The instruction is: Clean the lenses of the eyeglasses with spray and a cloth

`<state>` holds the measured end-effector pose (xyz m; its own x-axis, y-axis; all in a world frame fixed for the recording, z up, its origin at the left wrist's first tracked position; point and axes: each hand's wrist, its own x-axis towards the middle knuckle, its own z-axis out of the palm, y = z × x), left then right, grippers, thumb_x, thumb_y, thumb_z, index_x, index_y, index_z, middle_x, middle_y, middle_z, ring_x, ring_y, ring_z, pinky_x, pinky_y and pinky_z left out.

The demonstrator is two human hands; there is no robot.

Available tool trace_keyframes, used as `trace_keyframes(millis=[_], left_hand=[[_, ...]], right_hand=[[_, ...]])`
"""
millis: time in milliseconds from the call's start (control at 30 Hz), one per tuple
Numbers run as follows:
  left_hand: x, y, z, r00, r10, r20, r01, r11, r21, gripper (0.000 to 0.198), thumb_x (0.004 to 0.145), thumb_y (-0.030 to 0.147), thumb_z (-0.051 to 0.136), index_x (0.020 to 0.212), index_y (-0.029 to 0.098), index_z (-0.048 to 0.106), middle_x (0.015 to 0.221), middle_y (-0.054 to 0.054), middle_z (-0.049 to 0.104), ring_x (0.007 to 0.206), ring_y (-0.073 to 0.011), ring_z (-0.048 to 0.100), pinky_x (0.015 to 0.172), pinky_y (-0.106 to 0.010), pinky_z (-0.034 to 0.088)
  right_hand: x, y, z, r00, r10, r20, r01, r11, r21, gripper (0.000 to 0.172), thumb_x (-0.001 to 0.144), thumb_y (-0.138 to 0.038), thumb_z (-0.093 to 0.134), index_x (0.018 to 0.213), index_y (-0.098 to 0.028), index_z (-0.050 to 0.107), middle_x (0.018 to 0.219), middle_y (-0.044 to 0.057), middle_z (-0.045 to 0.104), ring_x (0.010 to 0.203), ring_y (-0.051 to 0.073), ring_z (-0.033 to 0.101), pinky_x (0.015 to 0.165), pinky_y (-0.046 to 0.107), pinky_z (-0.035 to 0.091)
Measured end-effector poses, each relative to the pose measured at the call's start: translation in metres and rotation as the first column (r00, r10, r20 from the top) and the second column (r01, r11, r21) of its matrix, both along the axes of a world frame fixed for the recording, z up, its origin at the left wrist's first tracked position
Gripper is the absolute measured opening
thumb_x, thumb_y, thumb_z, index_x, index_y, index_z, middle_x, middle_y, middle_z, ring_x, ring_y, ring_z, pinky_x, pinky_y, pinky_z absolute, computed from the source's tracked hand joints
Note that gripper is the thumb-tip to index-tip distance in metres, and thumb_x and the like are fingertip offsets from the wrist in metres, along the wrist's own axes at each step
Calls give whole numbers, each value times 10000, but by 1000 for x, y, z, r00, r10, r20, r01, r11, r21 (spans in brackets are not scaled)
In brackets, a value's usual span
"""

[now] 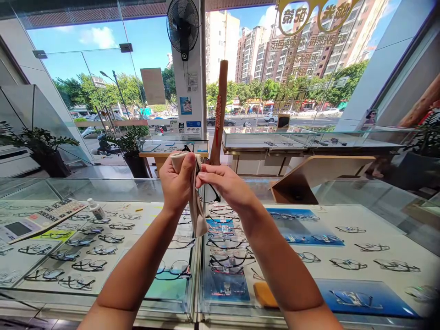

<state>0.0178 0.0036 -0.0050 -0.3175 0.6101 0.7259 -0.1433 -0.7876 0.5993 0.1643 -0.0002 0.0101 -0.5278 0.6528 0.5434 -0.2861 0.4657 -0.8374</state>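
My left hand (176,185) is closed around a beige cleaning cloth (198,217), thumb on top, and the cloth's loose end hangs down. A pair of dark-framed eyeglasses (216,195) is held up between both hands. The cloth and fingers hide most of its lenses, and one temple sticks out below my right fingers. With thumb and fingertips my right hand (225,183) pinches the frame close beside the cloth. Both hands are raised above a glass display case (240,184) filled with rows of eyeglasses (228,261).
A calculator (41,220) and a small white bottle (96,209) rest on the left of the case. A slanted wooden stand (302,176) is at the right. Behind are a wooden post (222,101), another display counter (309,137) and potted plants (129,144).
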Motion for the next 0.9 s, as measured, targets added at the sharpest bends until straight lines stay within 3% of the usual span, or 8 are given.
trace_keyframes(millis=[133, 300, 467, 600, 733, 900], left_hand=[[-4, -1, 5, 1000, -31, -3, 31, 999, -29, 447, 919, 579, 835, 781, 203, 638, 617, 52, 572, 495, -68, 478, 478, -207, 396], [-22, -1, 14, 944, -289, -159, 267, 953, -144, 458, 935, 625, 795, 818, 199, 675, 625, 9, 645, 480, -117, 581, 448, -235, 455], [-44, 3, 19, 866, -397, -303, 365, 917, -158, 402, 903, 561, 853, 901, 172, 751, 810, -51, 736, 671, -158, 688, 621, -262, 574], [-46, -1, 23, 804, -481, -348, 435, 876, -206, 392, 841, 467, 930, 1056, 167, 796, 992, -114, 801, 834, -210, 746, 768, -305, 619], [-34, -5, 22, 846, -419, -328, 392, 908, -150, 355, 787, 389, 976, 1008, 191, 781, 867, -53, 781, 688, -153, 699, 628, -240, 563], [-20, -5, 15, 925, -306, -225, 300, 952, -58, 361, 841, 473, 930, 850, 207, 686, 644, 30, 641, 466, -91, 564, 456, -210, 417]], right_hand=[[0, -1, 2, 999, 35, 14, -35, 999, -4, 296, 907, -441, 735, 725, -207, 742, 831, 8, 638, 884, 177, 561, 977, 354, 420], [8, -1, 5, 1000, -1, 1, 1, 1000, -21, 288, 887, -413, 729, 680, -214, 748, 803, 19, 652, 930, 193, 578, 1047, 365, 405], [17, -3, 8, 1000, -12, 10, 13, 995, -104, 290, 893, -421, 746, 680, -224, 747, 802, 29, 652, 906, 200, 572, 991, 372, 436], [20, -2, 9, 1000, 12, 2, -12, 995, -102, 284, 898, -430, 747, 700, -227, 752, 800, 29, 637, 895, 200, 554, 953, 363, 456], [14, -3, 8, 998, 31, -46, -37, 992, -124, 288, 869, -436, 759, 681, -219, 741, 795, 21, 605, 889, 191, 548, 945, 341, 466], [0, -11, 6, 990, 88, -106, -103, 984, -145, 295, 859, -423, 774, 670, -204, 718, 804, 7, 577, 847, 169, 541, 935, 330, 470]])
